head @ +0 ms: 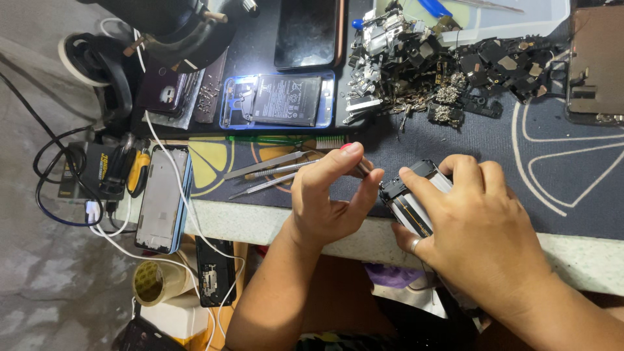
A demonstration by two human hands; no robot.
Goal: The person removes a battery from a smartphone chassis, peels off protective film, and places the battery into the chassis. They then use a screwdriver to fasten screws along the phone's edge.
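Forearms, two, bare, entering from the bottom edge, nearest the lens.

Right hand (484, 227): closed around an opened phone body (416, 195), dark with pale metal frame, held tilted over the front edge of the surface (585, 257); thumb lies across its upper end; a ring shows on one finger.

Left hand (328, 195): fingers pinched shut on a slim tool (361, 170), its tip at the upper end of the phone body; kind of tool cannot be told.

Mat (572, 169): dark, with pale line drawing and yellow citrus-slice print, covering most of the surface.

Scrap heap (442, 71): large scatter of metal shields, brackets and dark small boards, upper centre to upper right, well apart from both hands.

Dark phone (307, 32): screen blank, lying flat at the top centre.

Blue-framed phone (278, 101): back off, dark battery showing, just below the dark phone.

Phone frame (162, 198): light blue edge, empty shell, lying at the left beside a white cable (170, 170).

Display panel (595, 62): back side up, at the right edge, partly cut off.

Tweezers and picks (270, 172): several thin metal tools, lying just left of the left hand.

Tape roll (156, 281): tan, below the phone frame, off the surface.
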